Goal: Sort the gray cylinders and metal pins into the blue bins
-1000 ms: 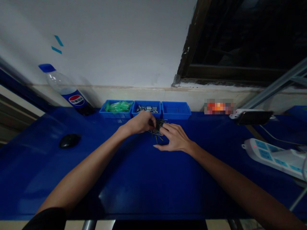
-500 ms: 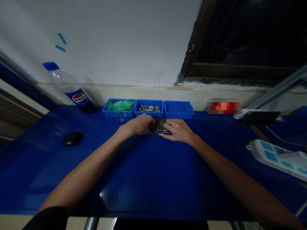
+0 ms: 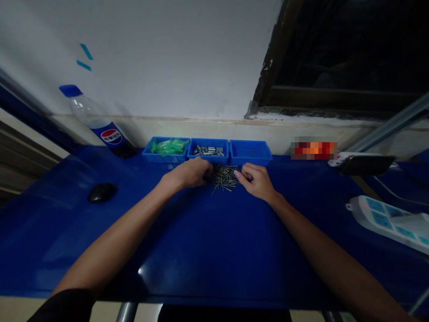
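Note:
A loose pile of thin metal pins or screws (image 3: pixel 224 177) lies on the blue table (image 3: pixel 208 250), just in front of the bins. My left hand (image 3: pixel 197 171) is at the pile's left edge, fingers curled; whether anything is between them is hidden. On the pile's right side my right hand (image 3: pixel 255 180) has its fingers curled and the thumb against the index finger, close to the pins; what it pinches, if anything, is too small to make out.
Behind the pile stand three blue bins: one with green bags (image 3: pixel 169 146), one with metal cylinders (image 3: pixel 209 151), one (image 3: pixel 251 153) with a small piece. A bottle (image 3: pixel 110 134) and black mouse (image 3: pixel 101 192) are left; a phone (image 3: pixel 368 165) and power strip (image 3: pixel 385 219) are right.
My right hand has moved off the pile to the right and its fingers have curled in. The pins lie more spread out, towards the front. My left hand has shifted slightly left.

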Motion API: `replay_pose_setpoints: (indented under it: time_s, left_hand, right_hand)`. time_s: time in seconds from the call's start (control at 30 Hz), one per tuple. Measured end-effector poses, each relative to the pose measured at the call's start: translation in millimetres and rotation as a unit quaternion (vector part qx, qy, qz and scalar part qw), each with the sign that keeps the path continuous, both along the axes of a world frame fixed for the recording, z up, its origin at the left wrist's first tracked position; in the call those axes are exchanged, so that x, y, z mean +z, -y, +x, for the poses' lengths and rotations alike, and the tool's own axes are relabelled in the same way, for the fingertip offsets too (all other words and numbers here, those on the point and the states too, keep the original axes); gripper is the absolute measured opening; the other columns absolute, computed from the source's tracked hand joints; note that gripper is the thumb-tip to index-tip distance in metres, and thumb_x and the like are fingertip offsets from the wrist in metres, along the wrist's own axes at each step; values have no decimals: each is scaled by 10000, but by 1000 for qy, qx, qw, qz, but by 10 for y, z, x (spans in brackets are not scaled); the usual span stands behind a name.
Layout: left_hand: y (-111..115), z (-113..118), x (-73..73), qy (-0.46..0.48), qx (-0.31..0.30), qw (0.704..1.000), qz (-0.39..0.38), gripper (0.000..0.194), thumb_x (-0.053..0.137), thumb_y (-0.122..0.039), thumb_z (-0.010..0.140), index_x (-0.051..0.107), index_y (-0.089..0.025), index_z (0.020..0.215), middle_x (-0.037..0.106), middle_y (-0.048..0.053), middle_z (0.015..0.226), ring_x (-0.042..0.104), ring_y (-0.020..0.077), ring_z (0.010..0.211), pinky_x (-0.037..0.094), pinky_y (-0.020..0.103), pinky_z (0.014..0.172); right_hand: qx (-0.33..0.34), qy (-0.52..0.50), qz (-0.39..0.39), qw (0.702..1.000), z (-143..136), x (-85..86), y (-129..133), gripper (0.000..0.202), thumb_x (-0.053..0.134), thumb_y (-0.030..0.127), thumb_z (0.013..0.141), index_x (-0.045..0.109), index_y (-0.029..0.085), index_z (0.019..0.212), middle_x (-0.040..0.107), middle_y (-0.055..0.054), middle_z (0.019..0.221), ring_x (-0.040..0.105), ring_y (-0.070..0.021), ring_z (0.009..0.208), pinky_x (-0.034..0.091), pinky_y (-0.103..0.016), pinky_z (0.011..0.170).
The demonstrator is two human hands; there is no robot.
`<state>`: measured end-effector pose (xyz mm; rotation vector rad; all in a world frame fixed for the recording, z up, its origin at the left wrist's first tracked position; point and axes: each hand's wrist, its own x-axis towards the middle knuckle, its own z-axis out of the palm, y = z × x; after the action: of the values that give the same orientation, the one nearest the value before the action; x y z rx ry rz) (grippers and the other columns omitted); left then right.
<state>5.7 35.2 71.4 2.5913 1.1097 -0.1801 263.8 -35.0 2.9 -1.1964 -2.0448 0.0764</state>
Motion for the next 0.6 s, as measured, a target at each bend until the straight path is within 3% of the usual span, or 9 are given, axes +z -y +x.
replay_pose_setpoints:
  time_s: [0.4,0.6]
  left_hand:
    - [59,93,-12,9,7,1000,7,193,609,-70,798,771,-163,848,763,81,832,686,181,737,450,280,662]
    - [6,53,-88,37,20,998,52,183,699,-142,778,744,-178,951,758,73,923,665,187,799,426,282,653]
  right_hand:
    - [22,-29,-16,999,15,-13,9,412,528,387,1029,401,242,664,456,23,629,412,-134,559,313,-309,576]
    - [30,-26,-16,999,26,-11,10,415,534,379,1031,404,239,662,435,31,621,416,-132,554,309,-312,579]
